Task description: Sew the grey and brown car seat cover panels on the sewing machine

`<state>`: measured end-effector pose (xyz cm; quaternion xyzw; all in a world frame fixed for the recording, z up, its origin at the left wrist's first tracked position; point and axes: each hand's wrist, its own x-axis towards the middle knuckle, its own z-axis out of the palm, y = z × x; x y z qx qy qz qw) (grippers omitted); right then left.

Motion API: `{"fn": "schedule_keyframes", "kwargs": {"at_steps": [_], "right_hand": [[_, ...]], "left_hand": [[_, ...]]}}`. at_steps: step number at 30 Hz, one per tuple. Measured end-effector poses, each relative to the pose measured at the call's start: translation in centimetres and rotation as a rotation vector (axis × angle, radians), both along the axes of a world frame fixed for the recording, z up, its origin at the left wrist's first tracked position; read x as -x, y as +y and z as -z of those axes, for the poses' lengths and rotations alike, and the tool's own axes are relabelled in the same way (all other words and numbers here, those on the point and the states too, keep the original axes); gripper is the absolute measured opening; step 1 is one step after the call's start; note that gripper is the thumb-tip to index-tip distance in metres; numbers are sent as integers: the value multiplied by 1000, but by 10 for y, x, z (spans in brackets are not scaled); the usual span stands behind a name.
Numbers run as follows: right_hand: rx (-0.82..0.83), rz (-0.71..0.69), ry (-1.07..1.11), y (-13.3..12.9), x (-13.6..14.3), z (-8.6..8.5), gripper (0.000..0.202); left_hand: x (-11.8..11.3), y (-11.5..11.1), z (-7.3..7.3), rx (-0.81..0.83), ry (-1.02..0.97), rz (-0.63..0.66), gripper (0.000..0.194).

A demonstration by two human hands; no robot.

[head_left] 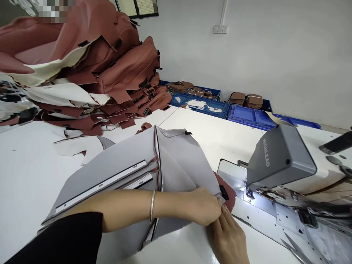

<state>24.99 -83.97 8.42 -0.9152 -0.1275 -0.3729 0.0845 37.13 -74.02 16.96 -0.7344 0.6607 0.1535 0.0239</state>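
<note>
A grey seat cover (181, 157) with reddish-brown leather on its other face lies spread over the white table, white strips (101, 186) sewn along its seams. My left hand (205, 207), a silver bangle at its wrist, reaches across the cover and is closed on its right edge. Right beside it, my right hand (229, 234) has its fingers together at the same edge, touching the left hand; its fingertips are partly hidden. A reddish-brown flap (229, 189) with a black clip (224, 192) sticks out just beyond both hands, towards the sewing machine (280, 157).
Scissors (295, 249) lie at the lower right by the machine bed. Reddish-brown covers (110, 62) are heaped at the back left. Blue crates (203, 104) with brown pieces (244, 99) line the wall. A cut piece (79, 146) lies left of the cover.
</note>
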Motion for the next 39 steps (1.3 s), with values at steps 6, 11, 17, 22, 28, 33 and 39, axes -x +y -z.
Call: {"fn": "schedule_keyframes", "kwargs": {"at_steps": [6,11,17,22,28,33,39], "right_hand": [[-594,277,243,-32,2,-13,22],[-867,560,628,-44,-24,-21,45],[-894,632,836,-47,-37,-22,39],[-959,539,863,-56,-36,-22,43],[-924,498,778,-49,-36,-21,33],[-738,246,483,-35,-26,-13,27],[-183,20,166,-39,-22,-8,20]], "left_hand": [[12,0,31,78,-99,-32,17],[16,2,37,168,-121,-58,28],[17,1,39,200,-133,-26,19],[19,2,37,200,-134,-42,23],[19,2,27,184,-116,-40,14],[18,3,23,160,-61,-45,7],[17,7,17,249,-81,-45,8]]}}
